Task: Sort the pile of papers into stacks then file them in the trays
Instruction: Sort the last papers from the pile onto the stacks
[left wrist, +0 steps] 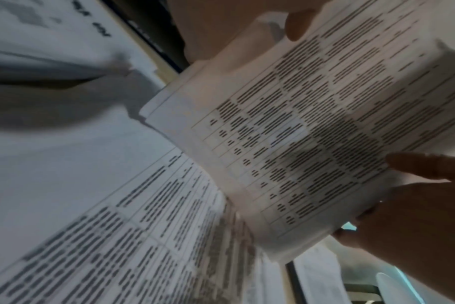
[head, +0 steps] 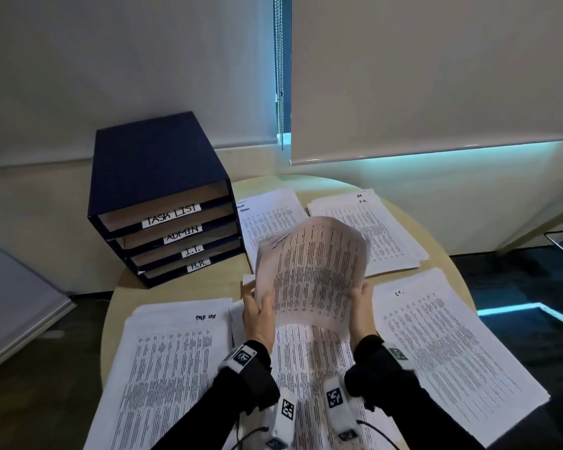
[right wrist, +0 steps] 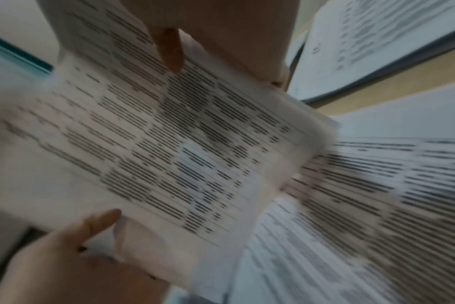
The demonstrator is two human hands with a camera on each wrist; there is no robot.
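Observation:
Both hands hold one bundle of printed sheets point(head: 312, 271) raised on its lower edge above the middle pile of papers point(head: 309, 368). My left hand point(head: 257, 303) grips the bundle's lower left side and my right hand point(head: 359, 302) its lower right side, thumbs on the printed face. The bundle point(left wrist: 312, 133) bows between them in the left wrist view and shows blurred point(right wrist: 169, 144) in the right wrist view. Four sorted stacks lie around: task list point(head: 169, 368), admin point(head: 267, 216), H.R. point(head: 371, 228) and I.T. point(head: 446, 345). The dark blue tray unit point(head: 156, 177) stands back left, its trays labelled TASK LIST, ADMIN, I.T. and H.R.
The round light wood table point(head: 283, 183) is nearly covered by paper, and the stacks reach close to its edges. A pale panel point(head: 13, 303) leans on the floor at the left. Window blinds hang behind the table.

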